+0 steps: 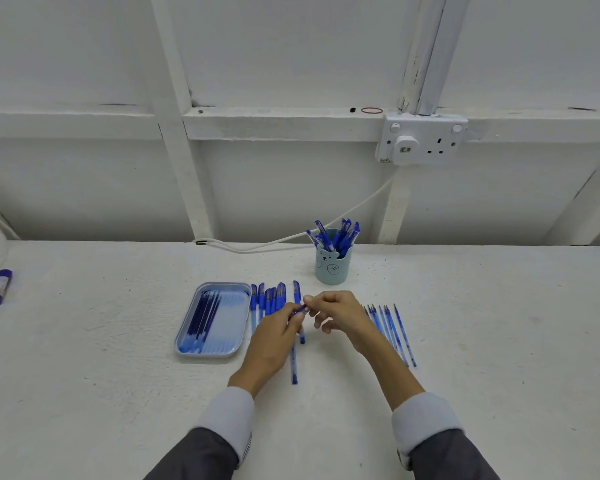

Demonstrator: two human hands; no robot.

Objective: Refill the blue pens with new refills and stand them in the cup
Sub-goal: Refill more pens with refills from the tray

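The 2 hands are meeting low over the table, forearms angling inward. The left hand (pixel 278 329) is curling its fingers round a blue pen part (pixel 300 309); the right hand (pixel 340 315) is pinching its other end. The cup (pixel 332 270) is standing just behind them, holding pens.
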